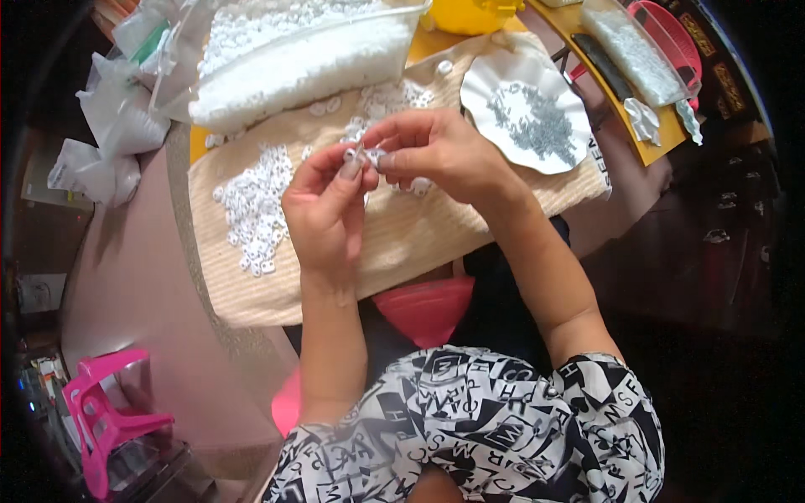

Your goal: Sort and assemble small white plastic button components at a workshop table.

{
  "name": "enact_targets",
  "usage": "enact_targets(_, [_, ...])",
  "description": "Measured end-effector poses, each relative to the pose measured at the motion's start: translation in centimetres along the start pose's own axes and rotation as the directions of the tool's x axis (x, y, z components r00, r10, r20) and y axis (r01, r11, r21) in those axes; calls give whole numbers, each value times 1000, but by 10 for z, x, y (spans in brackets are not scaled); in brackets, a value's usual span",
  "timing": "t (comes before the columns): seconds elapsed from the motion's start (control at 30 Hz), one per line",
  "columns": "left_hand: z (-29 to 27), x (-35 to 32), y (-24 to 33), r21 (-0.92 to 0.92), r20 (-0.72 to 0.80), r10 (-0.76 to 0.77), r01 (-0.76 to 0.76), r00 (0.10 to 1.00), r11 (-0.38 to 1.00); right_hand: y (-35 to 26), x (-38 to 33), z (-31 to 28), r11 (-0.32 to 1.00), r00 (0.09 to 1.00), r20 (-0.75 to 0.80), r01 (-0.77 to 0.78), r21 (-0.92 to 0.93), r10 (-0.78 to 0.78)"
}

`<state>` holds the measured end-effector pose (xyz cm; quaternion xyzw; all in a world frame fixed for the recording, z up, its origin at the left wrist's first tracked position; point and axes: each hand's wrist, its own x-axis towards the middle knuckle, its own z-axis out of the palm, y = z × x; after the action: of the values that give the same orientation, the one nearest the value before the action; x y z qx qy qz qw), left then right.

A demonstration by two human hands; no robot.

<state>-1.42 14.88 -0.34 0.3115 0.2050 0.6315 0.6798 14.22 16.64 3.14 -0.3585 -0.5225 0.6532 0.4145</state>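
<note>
Both hands meet above the middle of a beige striped cloth point(402, 247). My left hand point(329, 205) pinches a small white plastic piece point(350, 156) between thumb and fingertips. Thumb and forefinger of my right hand point(444, 155) close on another small white part point(375, 158) right beside it; whether the two are joined I cannot tell. Left of my left hand lies a loose pile of small white pieces with holes point(256, 205). More white pieces point(394, 99) lie behind the hands. A white fluted dish point(478, 84) with small grey pins point(541, 126) stands to the right.
A clear bin point(180, 80) full of white pieces stands at the back left, near a yellow container point(470, 15). Plastic bags point(122, 117) lie at far left. A side table point(658, 147) holds a clear tray point(633, 59). A pink stool point(109, 402) stands lower left.
</note>
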Motion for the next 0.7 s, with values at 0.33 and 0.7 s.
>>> enact_targets(0.33, [-2,-4,-1,63,-23,1,1,1000,998,0,-6,-8,991,992,-42,113,-67,-116])
enact_targets(0.7, [2,-4,-3,81,28,0,-2,1000,997,-1,-6,-9,985,980,-100,173,-11,-174])
